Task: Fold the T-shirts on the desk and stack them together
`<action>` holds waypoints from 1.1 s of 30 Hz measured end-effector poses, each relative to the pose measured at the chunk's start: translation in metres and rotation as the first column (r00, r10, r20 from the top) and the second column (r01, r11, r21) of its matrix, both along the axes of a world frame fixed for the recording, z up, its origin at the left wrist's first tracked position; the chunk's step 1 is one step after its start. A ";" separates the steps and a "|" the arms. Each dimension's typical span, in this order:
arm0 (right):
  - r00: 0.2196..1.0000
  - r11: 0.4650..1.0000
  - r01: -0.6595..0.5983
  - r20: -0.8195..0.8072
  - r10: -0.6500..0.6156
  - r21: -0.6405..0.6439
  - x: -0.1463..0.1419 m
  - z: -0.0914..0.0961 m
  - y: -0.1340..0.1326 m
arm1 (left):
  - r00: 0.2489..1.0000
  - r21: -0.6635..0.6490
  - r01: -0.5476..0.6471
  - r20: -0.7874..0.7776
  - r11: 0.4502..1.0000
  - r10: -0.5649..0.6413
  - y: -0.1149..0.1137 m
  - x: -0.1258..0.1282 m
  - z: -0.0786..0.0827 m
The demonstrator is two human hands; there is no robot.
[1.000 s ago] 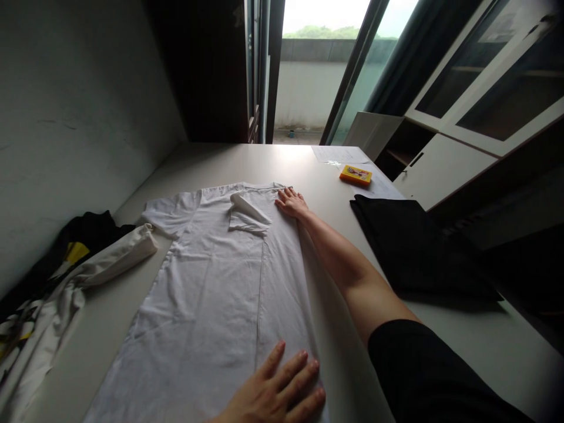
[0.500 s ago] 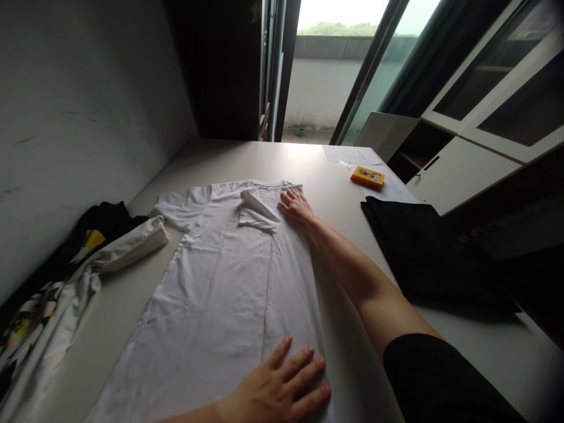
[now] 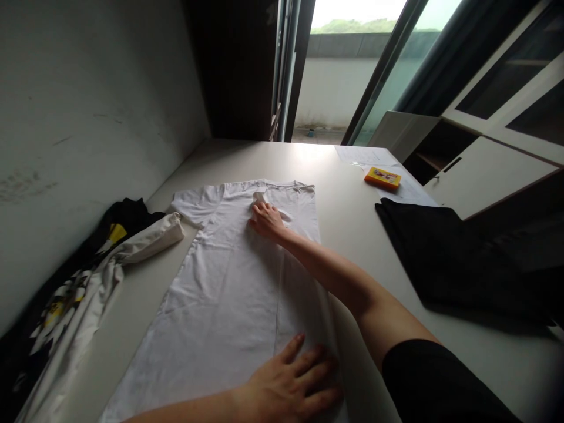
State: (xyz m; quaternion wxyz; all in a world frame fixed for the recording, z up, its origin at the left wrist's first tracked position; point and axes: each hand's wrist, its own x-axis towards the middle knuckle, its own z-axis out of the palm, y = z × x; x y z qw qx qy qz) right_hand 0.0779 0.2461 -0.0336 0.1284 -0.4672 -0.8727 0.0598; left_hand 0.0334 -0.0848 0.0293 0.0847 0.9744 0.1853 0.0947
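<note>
White shirt (image 3: 220, 294) beneath outstretched right hand (image 3: 268, 220) and nearer, palm-down left hand (image 3: 288, 379)

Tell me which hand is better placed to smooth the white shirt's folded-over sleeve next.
Right, most likely: the right hand is at the folded-over sleeve, toward the far end of the white shirt, while the left hand is spread at the near end, away from that sleeve.

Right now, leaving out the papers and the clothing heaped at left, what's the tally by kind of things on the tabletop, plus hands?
White T-shirts: 1
Yellow boxes: 1
Folded black cloths: 1
Hands: 2 (left hand, right hand)
Total: 5
</note>
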 end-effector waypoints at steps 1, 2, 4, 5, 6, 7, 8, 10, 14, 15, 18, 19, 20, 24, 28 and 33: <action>1.000 1.000 0.013 0.005 -0.013 0.015 -0.002 -0.001 0.000 | 1.000 0.004 0.000 0.004 1.000 0.000 0.000 -0.001 0.000; 1.000 1.000 0.016 -0.001 -0.016 0.021 -0.003 -0.002 0.001 | 1.000 0.005 0.001 0.006 1.000 -0.001 0.000 -0.001 0.000; 0.999 1.000 0.012 -0.053 -0.011 0.014 -0.001 -0.002 0.005 | 1.000 0.000 -0.001 0.005 1.000 0.001 0.000 -0.002 0.000; 0.995 1.000 0.006 -0.098 -0.005 0.004 0.001 -0.001 0.006 | 1.000 -0.005 -0.002 0.003 1.000 0.002 0.000 -0.001 -0.001; 0.989 1.000 -0.006 -0.150 0.005 -0.010 0.004 -0.001 0.007 | 1.000 -0.011 -0.003 0.002 1.000 0.003 -0.001 -0.001 -0.002; 0.979 0.999 -0.026 -0.201 0.019 -0.032 0.006 0.000 0.007 | 1.000 -0.018 -0.002 0.002 1.000 0.003 -0.001 0.000 -0.003; 0.970 0.997 -0.056 -0.242 0.040 -0.060 0.008 0.001 0.007 | 1.000 -0.028 -0.003 0.004 1.000 0.003 -0.002 0.001 -0.003; 0.953 0.980 -0.156 -0.281 0.116 -0.124 0.013 0.002 0.008 | 1.000 -0.068 0.005 0.017 0.998 -0.004 -0.002 0.002 -0.003; 0.926 0.952 -0.285 -0.287 0.244 -0.108 0.029 0.005 0.012 | 0.997 -0.255 -0.051 0.051 0.966 0.066 0.013 -0.010 0.011; 0.933 0.964 -0.254 -0.281 0.223 -0.080 0.035 0.005 0.013 | 0.988 -0.300 -0.121 0.056 0.946 0.144 0.024 -0.019 0.016; 0.977 0.992 -0.109 -0.188 0.095 -0.066 0.057 0.000 0.012 | 0.857 -0.394 -0.432 0.102 0.811 0.506 0.072 -0.060 0.025; 0.989 0.992 -0.086 -0.132 0.074 -0.092 0.064 -0.002 0.011 | 0.762 -0.434 -0.536 0.121 0.724 0.636 0.092 -0.078 0.025; 0.994 0.989 -0.082 -0.078 0.073 -0.122 0.070 -0.006 0.009 | 0.614 -0.498 -0.643 0.118 0.582 0.780 0.114 -0.098 0.024; 0.995 0.981 -0.093 0.024 0.098 -0.170 0.081 -0.014 0.001 | 0.034 -0.528 -0.847 0.061 0.061 0.998 0.194 -0.181 0.015; 0.995 0.984 -0.101 0.012 0.104 -0.145 0.081 -0.013 -0.002 | -0.276 -0.480 -0.849 0.050 -0.219 0.960 0.243 -0.240 0.010; 0.991 0.986 -0.128 -0.057 0.122 -0.107 0.085 -0.015 0.000 | -0.328 -0.507 -0.817 0.021 -0.273 0.944 0.279 -0.264 0.000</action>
